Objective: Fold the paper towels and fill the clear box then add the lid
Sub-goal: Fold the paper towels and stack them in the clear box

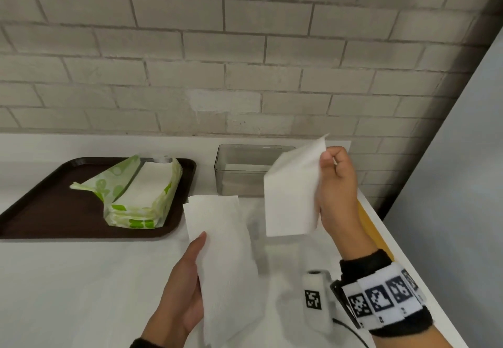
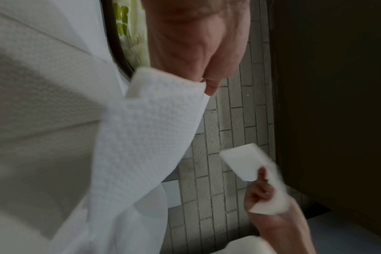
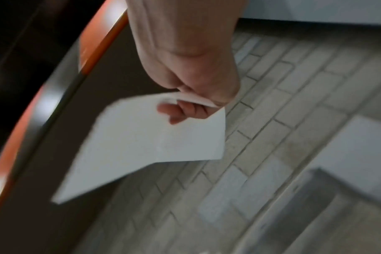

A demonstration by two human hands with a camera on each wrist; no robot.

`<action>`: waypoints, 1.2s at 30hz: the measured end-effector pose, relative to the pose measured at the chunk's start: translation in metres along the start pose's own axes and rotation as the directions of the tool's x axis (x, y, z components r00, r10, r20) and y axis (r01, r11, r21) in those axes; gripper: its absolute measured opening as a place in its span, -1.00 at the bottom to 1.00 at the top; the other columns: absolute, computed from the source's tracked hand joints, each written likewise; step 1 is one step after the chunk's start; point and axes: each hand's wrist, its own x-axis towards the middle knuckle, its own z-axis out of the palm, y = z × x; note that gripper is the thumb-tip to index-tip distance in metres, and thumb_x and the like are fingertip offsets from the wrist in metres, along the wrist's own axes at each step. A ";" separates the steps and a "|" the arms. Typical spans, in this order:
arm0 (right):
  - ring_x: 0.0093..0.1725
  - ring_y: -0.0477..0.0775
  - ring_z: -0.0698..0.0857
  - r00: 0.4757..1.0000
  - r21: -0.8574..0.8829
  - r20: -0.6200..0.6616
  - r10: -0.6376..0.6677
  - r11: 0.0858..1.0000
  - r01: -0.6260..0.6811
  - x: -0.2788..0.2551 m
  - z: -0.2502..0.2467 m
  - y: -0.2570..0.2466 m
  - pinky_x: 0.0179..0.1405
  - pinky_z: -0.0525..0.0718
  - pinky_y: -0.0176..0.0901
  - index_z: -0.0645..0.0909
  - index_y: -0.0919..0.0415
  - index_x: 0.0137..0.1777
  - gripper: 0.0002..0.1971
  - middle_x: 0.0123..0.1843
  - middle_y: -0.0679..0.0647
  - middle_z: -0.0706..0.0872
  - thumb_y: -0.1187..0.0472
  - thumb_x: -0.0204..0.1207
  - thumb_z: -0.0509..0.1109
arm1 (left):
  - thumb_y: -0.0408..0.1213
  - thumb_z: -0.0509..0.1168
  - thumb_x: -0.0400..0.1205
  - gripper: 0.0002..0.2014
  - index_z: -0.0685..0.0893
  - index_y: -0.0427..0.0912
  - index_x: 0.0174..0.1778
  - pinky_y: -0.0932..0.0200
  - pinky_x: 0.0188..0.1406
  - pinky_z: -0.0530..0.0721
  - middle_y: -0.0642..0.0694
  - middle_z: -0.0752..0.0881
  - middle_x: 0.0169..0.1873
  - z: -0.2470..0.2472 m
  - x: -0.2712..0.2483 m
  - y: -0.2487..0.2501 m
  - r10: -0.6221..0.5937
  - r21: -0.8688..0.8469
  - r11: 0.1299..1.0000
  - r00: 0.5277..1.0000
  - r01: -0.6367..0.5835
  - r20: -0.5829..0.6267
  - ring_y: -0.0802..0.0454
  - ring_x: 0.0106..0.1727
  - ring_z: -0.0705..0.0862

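My left hand [image 1: 192, 263] holds a folded white paper towel [image 1: 220, 252] low over the white table, thumb on top and fingers hidden beneath. In the left wrist view my left hand [image 2: 205, 82] pinches this paper towel [image 2: 152, 128] at its edge. My right hand [image 1: 330, 162] pinches a second folded towel [image 1: 291, 192] in the air, in front of the clear box [image 1: 236, 168] that stands by the brick wall. The right wrist view shows my right hand [image 3: 185, 108] with its fingers curled on that second towel [image 3: 141, 146], and the clear box [image 3: 315, 197] blurred below.
A brown tray [image 1: 40, 211] at the left carries an opened green-and-white pack of paper towels [image 1: 136, 192]. A yellow-orange flat piece [image 1: 373, 228] lies along the table's right edge under my right forearm. A grey panel [image 1: 449, 184] rises on the right.
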 end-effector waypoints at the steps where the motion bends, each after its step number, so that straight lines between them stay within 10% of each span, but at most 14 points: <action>1: -0.26 0.02 0.48 0.998 0.167 0.022 0.067 0.983 -0.070 -0.007 -0.001 -0.006 -0.26 0.49 -0.13 0.44 0.05 -0.23 -0.74 -0.27 0.06 0.54 0.15 0.72 0.10 | -0.06 0.26 0.62 -0.63 0.67 -0.23 0.23 -0.18 0.05 0.64 -0.30 0.79 0.02 0.001 0.000 -0.001 -0.003 -0.006 1.000 1.000 0.003 0.002 -0.29 0.08 0.73; 6: -0.24 -0.04 0.51 0.944 -0.005 0.199 0.264 0.963 -0.269 -0.059 0.016 0.013 -0.33 0.46 -0.38 0.42 0.12 -0.22 -0.78 -0.26 0.02 0.53 0.22 0.69 0.14 | 0.05 0.21 0.61 -0.50 0.63 -0.24 0.32 -0.23 0.24 0.59 -0.33 0.75 0.13 0.009 0.001 -0.008 -0.055 -0.051 0.997 0.997 0.058 0.061 -0.31 0.16 0.72; 11: -0.43 -0.12 0.44 0.901 -0.666 0.357 0.245 0.743 0.062 -0.103 0.032 0.045 -0.53 0.30 -0.34 0.26 0.02 -0.05 -0.87 -0.39 -0.09 0.45 0.08 0.73 -0.03 | 0.18 0.15 0.56 -0.44 0.68 -0.18 0.24 -0.19 0.17 0.59 -0.29 0.76 0.13 0.009 -0.001 -0.008 0.003 0.013 1.000 0.987 -0.005 0.158 -0.25 0.15 0.74; 16: -0.02 -0.14 0.59 0.858 -0.433 0.376 0.350 0.885 -0.171 -0.105 0.028 0.041 -0.07 0.57 -0.36 0.23 -0.12 0.17 -0.68 0.00 -0.23 0.51 -0.03 0.57 0.31 | -0.35 0.31 0.60 -0.73 0.66 -0.24 0.22 -0.26 0.18 0.66 -0.22 0.81 0.00 0.000 0.002 -0.011 0.209 0.333 0.918 0.976 -0.217 0.062 -0.27 0.04 0.77; 19: 0.10 -0.14 0.69 0.756 -0.218 0.503 0.420 0.908 -0.359 -0.102 0.024 0.038 0.13 0.68 -0.24 0.39 -0.13 0.27 -0.61 0.15 -0.14 0.68 0.11 0.52 0.43 | -0.31 0.37 0.59 -0.87 0.72 -0.01 -0.01 0.21 -0.13 0.72 0.02 0.83 -0.18 0.005 -0.003 -0.013 0.449 0.535 0.734 0.890 -0.419 0.080 0.02 -0.08 0.79; 23: -0.10 -0.40 0.68 0.897 -0.187 0.387 0.215 0.971 -0.152 -0.103 0.026 0.027 -0.18 0.62 -0.53 0.48 -0.24 -0.06 -0.76 -0.08 -0.28 0.69 0.20 0.56 0.36 | -0.33 0.43 0.53 -0.72 0.59 0.18 -0.03 0.63 -0.36 0.54 0.27 0.69 -0.19 0.022 -0.014 -0.010 0.691 0.616 0.503 0.710 -0.607 0.135 0.36 -0.17 0.68; 31: 0.04 -0.24 0.59 0.938 -0.176 0.318 0.138 0.981 -0.085 -0.113 0.034 0.025 -0.05 0.63 -0.57 0.18 -0.32 0.10 -0.59 0.06 -0.23 0.50 0.16 0.58 0.33 | -0.44 0.43 0.50 -0.66 0.59 0.02 0.09 0.51 -0.22 0.61 0.32 0.72 -0.13 0.023 -0.004 -0.016 0.700 0.512 0.519 0.684 -0.684 0.204 0.27 -0.04 0.71; 36: -0.01 -0.21 0.67 0.923 -0.151 0.339 0.181 0.979 -0.137 -0.106 0.029 0.032 -0.15 0.65 -0.49 0.40 -0.19 0.10 -0.59 0.01 -0.25 0.63 0.26 0.46 0.48 | -0.40 0.45 0.45 -0.81 0.73 -0.09 -0.06 0.44 -0.30 0.66 0.12 0.82 -0.22 0.024 -0.005 -0.006 0.672 0.399 0.624 0.722 -0.672 0.166 0.17 -0.16 0.78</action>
